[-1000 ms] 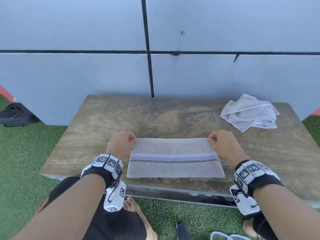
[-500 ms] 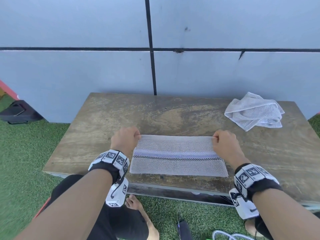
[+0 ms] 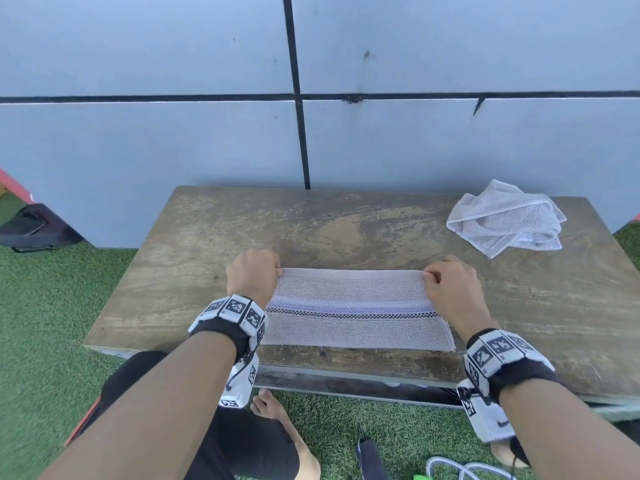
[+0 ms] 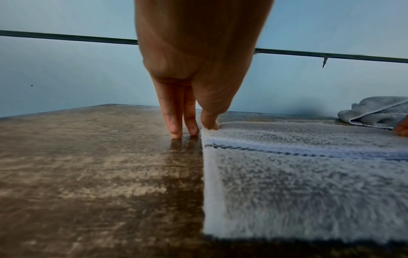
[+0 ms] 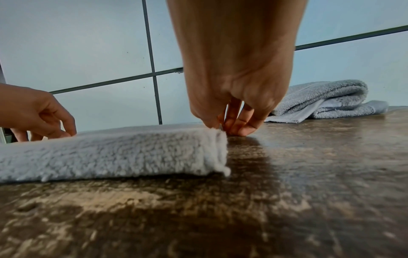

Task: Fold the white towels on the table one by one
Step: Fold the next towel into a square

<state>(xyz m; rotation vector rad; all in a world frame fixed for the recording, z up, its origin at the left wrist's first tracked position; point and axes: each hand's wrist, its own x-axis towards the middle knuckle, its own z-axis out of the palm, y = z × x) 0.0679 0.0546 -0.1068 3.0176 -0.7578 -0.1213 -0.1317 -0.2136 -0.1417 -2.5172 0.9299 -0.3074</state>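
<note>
A white towel (image 3: 356, 308) with a checked stripe lies folded flat near the front edge of the wooden table (image 3: 180, 282). My left hand (image 3: 254, 273) pinches its far left corner, and my right hand (image 3: 446, 282) pinches its far right corner. In the left wrist view the left hand (image 4: 208, 124) has thumb on the towel (image 4: 309, 183) corner while two fingers (image 4: 175, 125) touch the table. In the right wrist view the right hand (image 5: 223, 125) pinches the towel (image 5: 114, 153) edge. A second white towel (image 3: 505, 218) lies crumpled at the back right.
A grey panelled wall (image 3: 207, 133) stands right behind the table. Green turf (image 3: 41, 323) surrounds it, with a black bag (image 3: 31, 228) on the ground at the left. Cables (image 3: 460, 471) lie on the turf near my feet.
Both hands stay pinching the far corners of the striped towel. The towel and hands have barely shifted; the head view moved slightly.
</note>
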